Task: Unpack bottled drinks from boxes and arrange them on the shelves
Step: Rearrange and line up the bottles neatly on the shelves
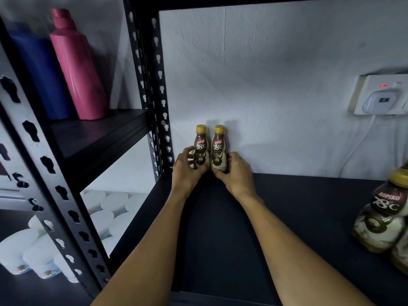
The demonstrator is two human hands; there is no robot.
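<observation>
**Gold caps, two bottles seated at back-left of shelf**

Black shelf (287, 217), both arms reaching in toward 12 o'clock. Two coffee bottles stand upright at the back edge, side by side and touching or nearly so, labels facing out.

- Left hand (187, 166): fingers and thumb curled round the lower body of the left bottle (200, 149), coming in from its 9 o'clock.
- Right hand (234, 171): same grip, low on the right bottle (218, 149), from its 3 o'clock.
- Each bottle sits just past its hand at 12 o'clock; caps and upper labels are clear of the fingers.

My read on why:
- Low outside grips let the hands squeeze the pair together and square it up without tipping. Tall narrow bottles, so holding near the base keeps them steady.
- The pair is tight to the wall (265, 85) and near the post (159, 96) at 9 o'clock. Looks like the corner anchor for a row, filling back-to-front and left-to-right.
- Bases look down on the shelf, though the fingers hide the contact. Probably placing or final alignment, release not yet done.

More bottles (384, 213) of the same kind stand at 4 o'clock near the front right edge, well apart from the hands. Likely next in the queue.

No box in view. Most of the shelf is unfilled, so the task looks early.
</observation>
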